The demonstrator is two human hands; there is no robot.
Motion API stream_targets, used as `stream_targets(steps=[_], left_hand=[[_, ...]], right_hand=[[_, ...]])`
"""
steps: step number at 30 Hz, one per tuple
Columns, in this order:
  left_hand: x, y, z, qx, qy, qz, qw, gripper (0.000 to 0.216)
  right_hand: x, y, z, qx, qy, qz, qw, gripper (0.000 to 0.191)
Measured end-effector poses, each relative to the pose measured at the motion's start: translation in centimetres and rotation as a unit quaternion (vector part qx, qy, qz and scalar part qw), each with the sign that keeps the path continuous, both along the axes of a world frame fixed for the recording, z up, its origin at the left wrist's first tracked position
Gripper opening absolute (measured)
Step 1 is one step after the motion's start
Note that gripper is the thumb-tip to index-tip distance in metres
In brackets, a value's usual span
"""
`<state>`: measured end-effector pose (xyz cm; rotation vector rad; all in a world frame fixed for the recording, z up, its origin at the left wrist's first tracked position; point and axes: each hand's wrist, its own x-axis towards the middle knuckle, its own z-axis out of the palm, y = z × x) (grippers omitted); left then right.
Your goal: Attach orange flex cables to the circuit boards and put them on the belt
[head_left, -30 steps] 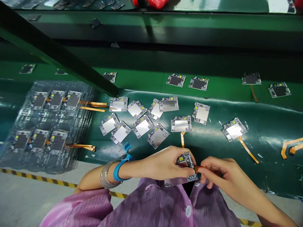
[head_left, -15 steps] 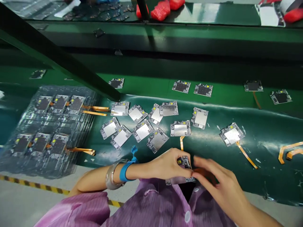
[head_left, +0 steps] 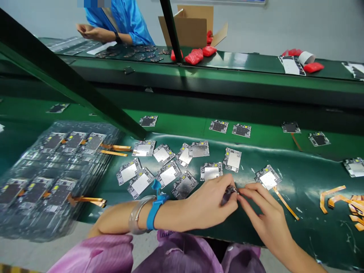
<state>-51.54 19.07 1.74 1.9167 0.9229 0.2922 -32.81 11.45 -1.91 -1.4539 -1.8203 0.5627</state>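
Observation:
My left hand is closed around a small circuit board, tilted and mostly covered by my fingers. The thumb and fingertips of my right hand pinch together at the right end of that board. Whatever lies between those fingertips is too small and hidden to make out. Just beyond my left hand, a board with a silver shield lies on the green mat. To the right, another shielded board has an orange ribbon cable running from it.
Several loose boards lie left of centre. Stacked clear trays at the left hold boards with ribbon cables. More ribbon cables lie at the right. A slanting green post crosses the left side. A co-worker is across the bench.
The view has tilted up, bringing the co-worker and a cardboard box into sight. My right fingers have closed in at the board's end, and the board in my left hand is now seen more edge-on.

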Motion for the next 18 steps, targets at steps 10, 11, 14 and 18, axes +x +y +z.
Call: stream_targets(steps=[10, 11, 14, 18], left_hand=[[4.2, 7.0, 1.7, 0.042, -0.115, -0.060, 0.991, 0.026], [5.0, 8.8, 1.3, 0.074, -0.125, -0.048, 0.988, 0.027], [7.0, 14.9, -1.5, 0.195, 0.005, 0.052, 0.979, 0.039], [8.0, 20.1, -6.5, 0.173, 0.113, 0.085, 0.975, 0.060]], right_hand=[[5.3, 5.0, 0.5, -0.162, 0.127, 0.001, 0.979, 0.019], [5.7, 5.8, 0.5, -0.198, 0.172, -0.023, 0.965, 0.022], [7.2, 8.2, 0.1, -0.235, 0.297, -0.102, 0.920, 0.035], [9.1, 12.0, -0.7, -0.200, 0.360, -0.150, 0.899, 0.042]])
